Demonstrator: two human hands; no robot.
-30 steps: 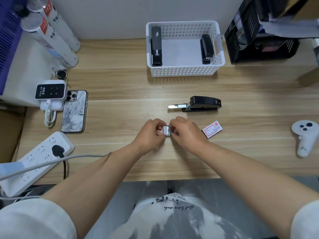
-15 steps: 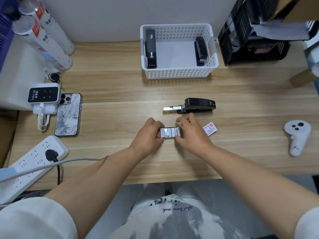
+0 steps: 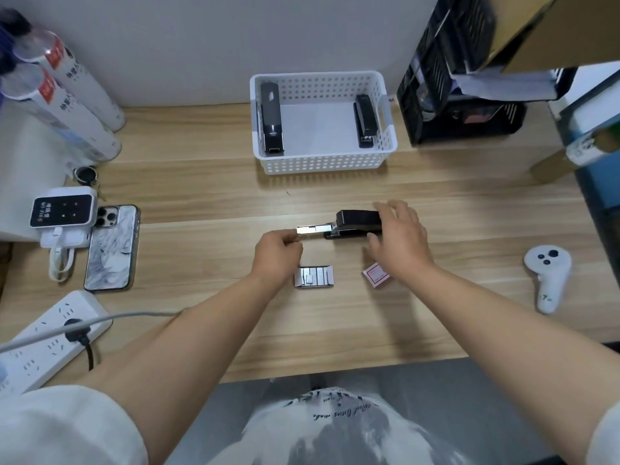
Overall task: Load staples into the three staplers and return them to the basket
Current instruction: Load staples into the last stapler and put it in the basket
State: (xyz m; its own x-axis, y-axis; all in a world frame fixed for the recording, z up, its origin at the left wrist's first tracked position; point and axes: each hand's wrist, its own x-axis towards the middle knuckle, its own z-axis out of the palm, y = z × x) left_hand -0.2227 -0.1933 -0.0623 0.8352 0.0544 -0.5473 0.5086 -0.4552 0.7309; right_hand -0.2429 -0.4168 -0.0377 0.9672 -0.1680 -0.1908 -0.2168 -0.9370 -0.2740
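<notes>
A black stapler lies on its side mid-desk, its metal magazine tray pulled out to the left. My left hand has thumb and forefinger pinched at the tray's left tip; whether a staple strip is between them is hidden. My right hand hovers with spread fingers over the stapler's right end, thumb on the near side. The opened staple box lies below the tray, its red-and-white sleeve to the right. Two more black staplers stand in the white basket.
A white controller lies at the right. A phone, a small white device and a power strip occupy the left. Two tubes lean at the back left. A black file rack stands right of the basket.
Both hands left the staple box, which now lies open on the desk. The left hand moved up to the magazine tip and the right hand moved over the stapler's body.
</notes>
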